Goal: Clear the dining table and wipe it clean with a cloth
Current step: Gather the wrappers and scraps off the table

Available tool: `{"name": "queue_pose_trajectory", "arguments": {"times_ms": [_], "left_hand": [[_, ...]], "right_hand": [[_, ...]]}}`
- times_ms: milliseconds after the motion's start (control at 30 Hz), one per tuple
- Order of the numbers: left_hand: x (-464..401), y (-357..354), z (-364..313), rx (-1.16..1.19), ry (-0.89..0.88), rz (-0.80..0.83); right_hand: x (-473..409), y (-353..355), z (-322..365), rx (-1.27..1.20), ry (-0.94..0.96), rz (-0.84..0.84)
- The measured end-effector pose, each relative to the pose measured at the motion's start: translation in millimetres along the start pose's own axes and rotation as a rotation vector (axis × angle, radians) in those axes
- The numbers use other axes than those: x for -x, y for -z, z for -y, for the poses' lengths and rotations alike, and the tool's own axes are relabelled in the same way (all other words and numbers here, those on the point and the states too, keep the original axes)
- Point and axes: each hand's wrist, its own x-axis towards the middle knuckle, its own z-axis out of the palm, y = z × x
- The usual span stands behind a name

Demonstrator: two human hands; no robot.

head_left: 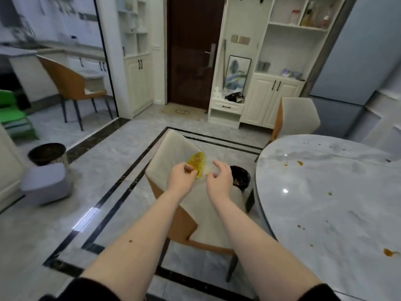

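bin [240, 175] mostly hidden behind chair [173, 153]

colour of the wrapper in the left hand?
Translucent yellow wrapper, pinched by the left hand; head view.

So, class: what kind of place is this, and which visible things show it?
Probably a home dining area: a round grey marble-look table spotted with sauce, cream-and-tan upholstered chairs, and white built-in cabinets beside a dark wooden door.

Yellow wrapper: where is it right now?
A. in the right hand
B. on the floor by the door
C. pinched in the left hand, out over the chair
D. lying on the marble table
C: the left hand pinches the yellow wrapper above the chair, while the right hand beside it holds nothing.
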Motion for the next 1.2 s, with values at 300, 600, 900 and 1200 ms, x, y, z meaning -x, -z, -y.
{"name": "queue_pose_trajectory", "arguments": {"times_ms": [300,600,900,1200], "left_hand": [[-74.2,68.7,42.6,-0.015,0.021,-0.026],[-204.7,76.5,65.6,-0.01,-0.004,0.016],[-364.7,98.6,72.7,0.008,0.018,0.035],[-522.6,99.2,92.2,-0.005,0.001,0.132]], "right_hand": [[-24.1,-99.1,40.2,0.023,-0.021,0.018],[-139.5,-189.4,44.0,-0.016,-0.017,0.018],[-269.6,-294.6,66.6,-0.061,-0.072,0.046],[-382.9,-389.6,72.5,-0.065,-0.117,-0.016]]}}
